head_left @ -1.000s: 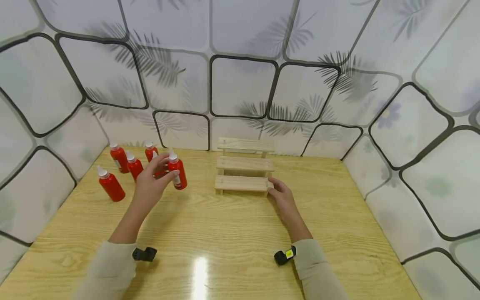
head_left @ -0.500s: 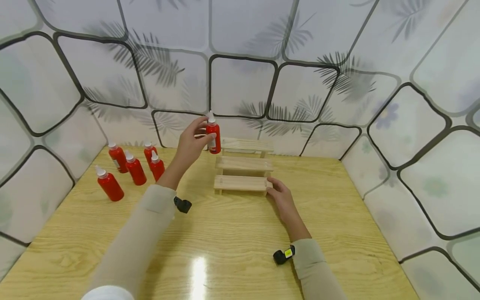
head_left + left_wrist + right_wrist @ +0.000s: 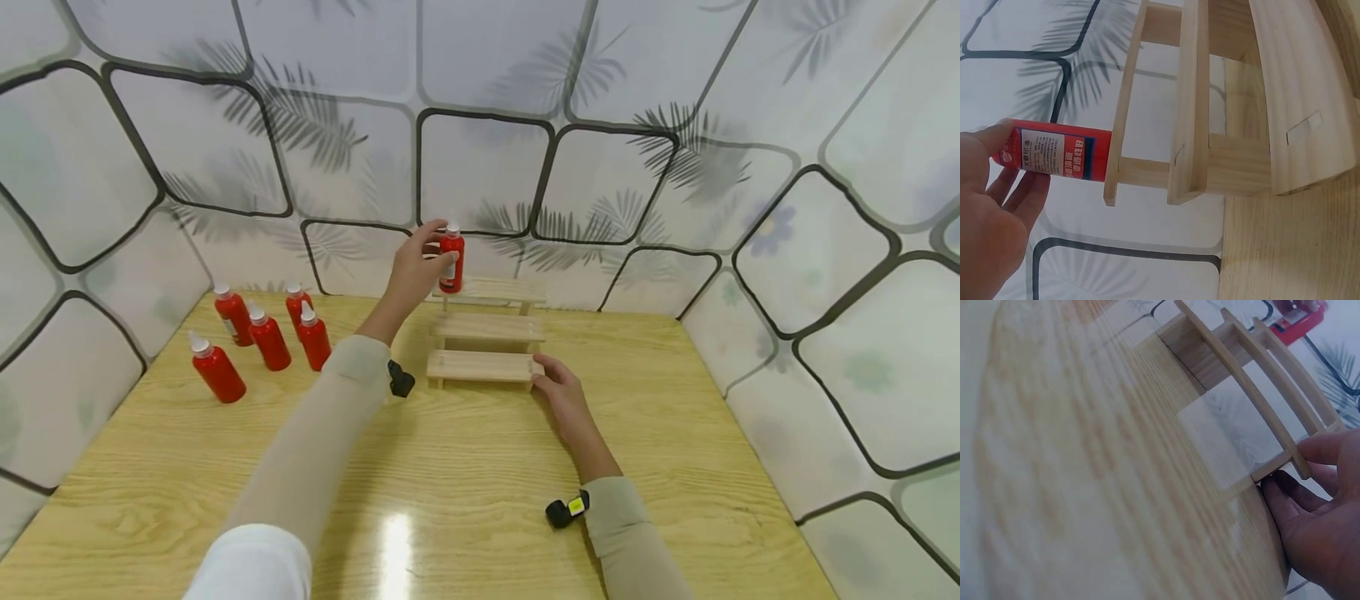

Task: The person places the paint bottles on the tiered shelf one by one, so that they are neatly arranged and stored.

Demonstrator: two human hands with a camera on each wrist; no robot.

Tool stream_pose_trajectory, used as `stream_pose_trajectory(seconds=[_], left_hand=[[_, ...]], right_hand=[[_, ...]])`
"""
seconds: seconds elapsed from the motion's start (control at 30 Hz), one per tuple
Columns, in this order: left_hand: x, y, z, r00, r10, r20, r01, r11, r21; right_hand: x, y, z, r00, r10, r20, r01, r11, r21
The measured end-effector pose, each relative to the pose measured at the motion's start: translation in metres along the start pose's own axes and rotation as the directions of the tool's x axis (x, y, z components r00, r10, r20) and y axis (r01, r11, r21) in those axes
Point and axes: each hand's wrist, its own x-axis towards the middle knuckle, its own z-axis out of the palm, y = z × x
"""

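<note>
In the head view, we see the left hand (image 3: 417, 271) grasping a red bottle (image 3: 452, 268), upright over the left end of the wooden rack's (image 3: 487, 327) top board (image 3: 504, 290); the right hand (image 3: 564, 398) grips the lowest of 3 boards. 5 other red bottles (image 3: 270, 343) stand left on the table (image 3: 465, 483).

From the left wrist, we see its base meeting the top board.

From the right wrist, we see fingers (image 3: 1285, 503) pinching the board's end.
</note>
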Motion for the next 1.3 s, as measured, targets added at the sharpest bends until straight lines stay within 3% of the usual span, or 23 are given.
stream_pose_trajectory(seconds=[0.33, 0.57, 0.7, 0.83, 1.03, 1.3], left_hand=[[0.006, 0.002, 0.007, 0.998, 0.001, 0.061, -0.005, 0.997, 0.071], [-0.009, -0.006, -0.003, 0.997, 0.035, 0.067, -0.042, 0.994, 0.101], [-0.026, -0.01, -0.019, 0.998, 0.043, 0.039, -0.047, 0.994, 0.099], [-0.047, -0.01, -0.038, 0.998, 0.053, 0.036, -0.057, 0.994, 0.097], [-0.092, -0.014, -0.066, 0.998, 0.055, -0.011, -0.053, 0.991, 0.125], [-0.142, -0.024, -0.099, 0.997, 0.035, -0.07, -0.02, 0.978, 0.206]], right_hand=[[-0.002, -0.006, 0.0, 1.0, 0.013, 0.028, -0.014, 0.999, 0.029], [-0.011, -0.02, 0.0, 0.999, 0.034, 0.034, -0.035, 0.999, 0.029], [-0.016, -0.027, 0.001, 0.998, 0.033, 0.048, -0.034, 0.999, 0.019], [-0.011, -0.021, 0.0, 0.998, 0.037, 0.048, -0.038, 0.999, 0.034], [0.0, -0.004, -0.004, 0.999, 0.025, 0.04, -0.026, 1.0, 0.018], [0.0, -0.001, -0.001, 0.999, 0.01, 0.033, -0.01, 1.0, 0.011]])
